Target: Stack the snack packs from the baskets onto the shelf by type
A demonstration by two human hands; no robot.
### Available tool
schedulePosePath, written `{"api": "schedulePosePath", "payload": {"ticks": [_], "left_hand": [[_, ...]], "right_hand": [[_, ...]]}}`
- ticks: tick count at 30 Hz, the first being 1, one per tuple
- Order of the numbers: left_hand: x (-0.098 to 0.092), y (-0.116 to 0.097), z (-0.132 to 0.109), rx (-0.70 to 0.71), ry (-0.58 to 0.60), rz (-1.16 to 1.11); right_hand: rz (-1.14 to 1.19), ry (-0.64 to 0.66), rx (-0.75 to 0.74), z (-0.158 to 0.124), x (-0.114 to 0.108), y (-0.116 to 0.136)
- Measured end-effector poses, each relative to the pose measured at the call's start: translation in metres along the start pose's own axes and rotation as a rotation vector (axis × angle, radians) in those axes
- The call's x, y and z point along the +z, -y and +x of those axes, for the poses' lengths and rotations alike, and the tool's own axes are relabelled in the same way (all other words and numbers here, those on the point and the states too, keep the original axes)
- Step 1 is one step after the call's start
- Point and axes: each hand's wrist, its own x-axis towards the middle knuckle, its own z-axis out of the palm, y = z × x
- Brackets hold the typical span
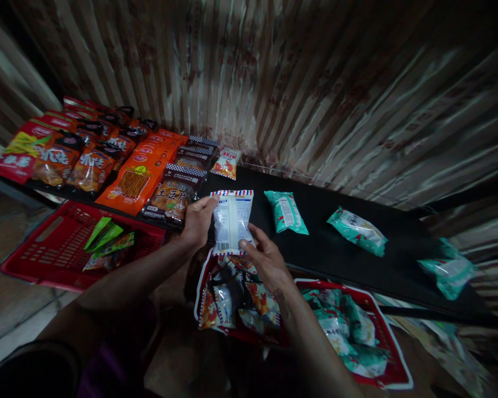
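Observation:
Between my two hands is a white snack bag [233, 218] with striped ends, its printed back and barcode facing me. My left hand [199, 220] pinches its upper left edge, thumb in front. Lower down on the right side, my right hand [266, 255] grips it with the thumb across the front. Just below is a red basket [200, 287] of similar bags. A matching snack bag [227, 162] leans at the back of the black shelf [253, 185], beside brown potato-chip bags [171, 193].
Teal snack bags [287, 211] lie spaced along the shelf's right half. Orange bags [136, 171] and red bags fill its left end. A second red basket [392, 354] holds teal bags; a third red basket [37, 243] holds green packets. A wrinkled curtain [249, 72] hangs behind.

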Motion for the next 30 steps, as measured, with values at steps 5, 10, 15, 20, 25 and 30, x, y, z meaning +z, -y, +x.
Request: {"api": "schedulePosePath", "payload": {"ticks": [5,10,15,20,25,30], "left_hand": [[-0.002,-0.002,0.004,-0.032,-0.015,-0.047],[0.000,-0.007,0.005,-0.080,-0.018,-0.069],[-0.002,-0.007,0.008,-0.118,0.034,-0.047],[-0.002,-0.010,-0.001,-0.226,0.212,0.029],[0.001,-0.004,-0.015,-0.293,0.371,0.038],[0.001,0.006,-0.016,-0.290,0.436,-0.009]], "right_hand": [[0.016,0.024,0.006,0.000,-0.001,-0.005],[0.046,0.031,0.016,-0.003,0.001,-0.005],[0.078,-0.046,-0.017,-0.005,0.005,-0.002],[0.138,-0.130,-0.043,-0.002,0.002,0.000],[0.183,-0.192,-0.089,0.004,-0.002,0.003],[0.177,-0.211,-0.093,0.005,-0.002,0.004]]}}
